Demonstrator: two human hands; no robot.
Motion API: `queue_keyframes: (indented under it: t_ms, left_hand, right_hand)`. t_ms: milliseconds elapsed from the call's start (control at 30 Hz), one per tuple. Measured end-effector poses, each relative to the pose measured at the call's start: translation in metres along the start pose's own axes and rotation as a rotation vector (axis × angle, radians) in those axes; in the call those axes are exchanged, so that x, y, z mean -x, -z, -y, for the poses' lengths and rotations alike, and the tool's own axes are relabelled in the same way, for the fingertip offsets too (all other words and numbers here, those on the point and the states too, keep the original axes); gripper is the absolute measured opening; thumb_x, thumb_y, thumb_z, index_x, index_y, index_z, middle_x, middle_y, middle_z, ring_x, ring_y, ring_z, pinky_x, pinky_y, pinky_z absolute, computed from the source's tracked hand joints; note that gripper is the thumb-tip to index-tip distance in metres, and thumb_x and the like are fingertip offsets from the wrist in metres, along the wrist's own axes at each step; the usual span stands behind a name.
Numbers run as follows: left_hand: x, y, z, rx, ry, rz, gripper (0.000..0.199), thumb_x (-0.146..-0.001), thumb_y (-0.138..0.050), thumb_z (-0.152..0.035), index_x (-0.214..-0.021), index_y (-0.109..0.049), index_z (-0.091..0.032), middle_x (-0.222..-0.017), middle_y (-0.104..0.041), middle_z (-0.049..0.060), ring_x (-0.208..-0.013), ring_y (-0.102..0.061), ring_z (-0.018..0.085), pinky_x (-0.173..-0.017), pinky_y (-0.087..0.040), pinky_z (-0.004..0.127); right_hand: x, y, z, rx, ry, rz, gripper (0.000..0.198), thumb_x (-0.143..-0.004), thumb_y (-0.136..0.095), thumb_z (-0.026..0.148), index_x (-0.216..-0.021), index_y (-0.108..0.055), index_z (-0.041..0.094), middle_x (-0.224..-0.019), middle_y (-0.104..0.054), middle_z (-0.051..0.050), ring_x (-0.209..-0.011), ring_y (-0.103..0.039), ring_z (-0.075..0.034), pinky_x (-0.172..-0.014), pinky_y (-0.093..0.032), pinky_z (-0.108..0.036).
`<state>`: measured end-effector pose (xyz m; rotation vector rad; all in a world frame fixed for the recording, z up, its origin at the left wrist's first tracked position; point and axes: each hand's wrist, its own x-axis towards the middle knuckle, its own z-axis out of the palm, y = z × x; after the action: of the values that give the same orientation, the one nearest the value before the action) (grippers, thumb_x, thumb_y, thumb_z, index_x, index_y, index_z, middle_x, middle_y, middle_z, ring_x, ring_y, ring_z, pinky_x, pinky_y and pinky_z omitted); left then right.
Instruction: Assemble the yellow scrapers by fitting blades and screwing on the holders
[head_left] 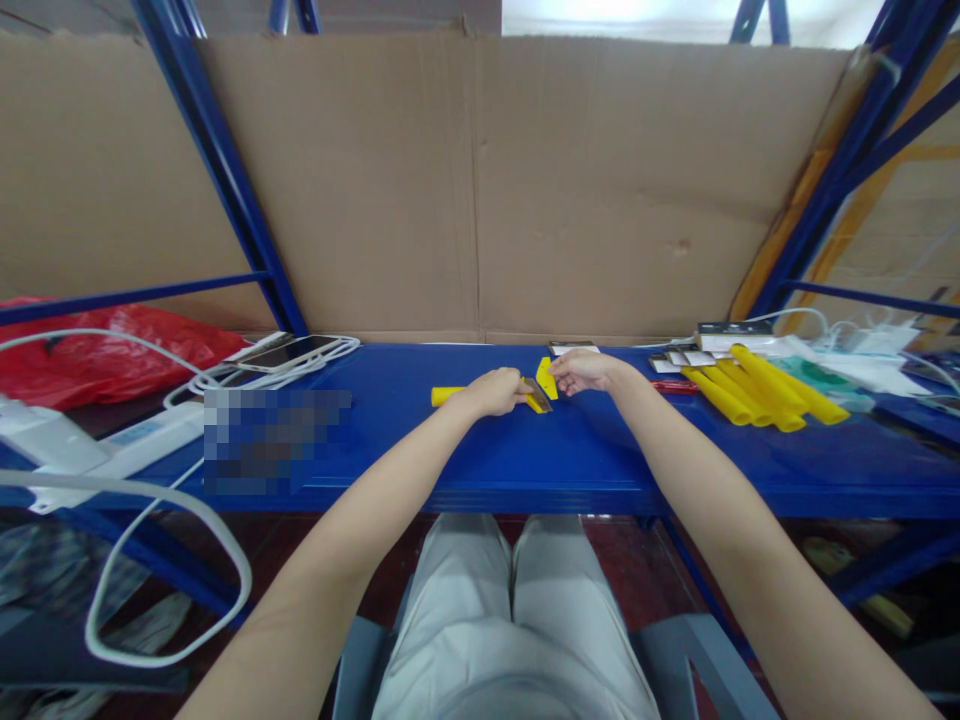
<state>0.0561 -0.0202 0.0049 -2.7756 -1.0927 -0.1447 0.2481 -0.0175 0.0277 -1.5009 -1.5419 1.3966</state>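
My left hand [495, 392] is closed around what looks like a scraper [447, 396], its yellow tube-shaped handle sticking out to the left. On the other side of the fist shows a dark, flat blade with a yellow edge. Just right of it, my right hand [586, 371] pinches a small, flat, angular yellow piece [547, 378] at the fingertips. The piece stands close to the blade; whether the two touch I cannot tell. Both hands are low over the blue table [480, 460].
Several yellow tubes [757, 390] lie to the right, near red items [673, 387] and small white packets [679, 357]. On the left are a phone [289, 352], white cables, a power strip [142, 440] and a red plastic bag [127, 345]. Cardboard [480, 190] walls the back.
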Motion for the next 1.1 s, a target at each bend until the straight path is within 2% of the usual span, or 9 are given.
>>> queue_keyframes:
  t_ms: [200, 300, 633, 900, 1100]
  left_hand:
    - [-0.001, -0.002, 0.001, 0.048, 0.029, -0.037, 0.034, -0.086, -0.059, -0.028, -0.119, -0.064, -0.021, -0.100, -0.069, 0.009, -0.094, -0.065, 0.022, -0.076, -0.046, 0.026]
    - [-0.003, -0.003, 0.001, 0.070, 0.053, -0.034, 0.038, -0.084, -0.061, -0.028, -0.119, -0.062, -0.015, -0.105, -0.068, 0.013, -0.098, -0.064, 0.024, -0.078, -0.047, 0.028]
    - [-0.005, -0.005, 0.001, 0.061, 0.067, -0.055, 0.033, -0.083, -0.063, -0.029, -0.113, -0.065, -0.016, -0.103, -0.070, 0.012, -0.095, -0.066, 0.023, -0.077, -0.047, 0.028]
    - [-0.005, -0.004, 0.000, 0.036, 0.078, -0.028, 0.036, -0.085, -0.061, -0.031, -0.118, -0.063, -0.016, -0.108, -0.069, 0.012, -0.100, -0.064, 0.023, -0.080, -0.047, 0.028]
    - [-0.003, -0.004, 0.000, 0.043, 0.051, -0.034, 0.034, -0.086, -0.059, -0.028, -0.119, -0.064, -0.020, -0.105, -0.069, 0.011, -0.098, -0.064, 0.022, -0.080, -0.046, 0.027]
  right_hand:
    - [-0.003, -0.007, -0.002, 0.046, -0.061, 0.002, 0.016, -0.084, -0.056, 0.010, -0.069, -0.052, 0.014, -0.047, -0.051, 0.002, -0.041, -0.045, -0.006, -0.044, -0.042, -0.017]
    - [-0.006, -0.014, -0.001, 0.057, -0.077, -0.028, 0.022, -0.085, -0.052, 0.008, -0.064, -0.050, 0.014, -0.043, -0.046, 0.004, -0.038, -0.039, -0.004, -0.039, -0.035, -0.015]
    - [-0.007, -0.023, -0.001, 0.148, -0.109, -0.023, 0.031, -0.090, -0.048, 0.015, -0.060, -0.044, 0.016, -0.040, -0.036, 0.007, -0.032, -0.024, -0.001, -0.032, -0.017, -0.014]
    - [-0.009, -0.024, 0.000, 0.223, -0.116, -0.029, 0.033, -0.091, -0.045, 0.016, -0.058, -0.044, 0.017, -0.038, -0.034, 0.007, -0.031, -0.023, -0.002, -0.033, -0.016, -0.015]
    - [-0.010, -0.025, -0.002, 0.274, -0.078, -0.060, 0.032, -0.087, -0.053, 0.019, -0.057, -0.046, 0.016, -0.036, -0.036, 0.007, -0.031, -0.025, -0.002, -0.034, -0.018, -0.017]
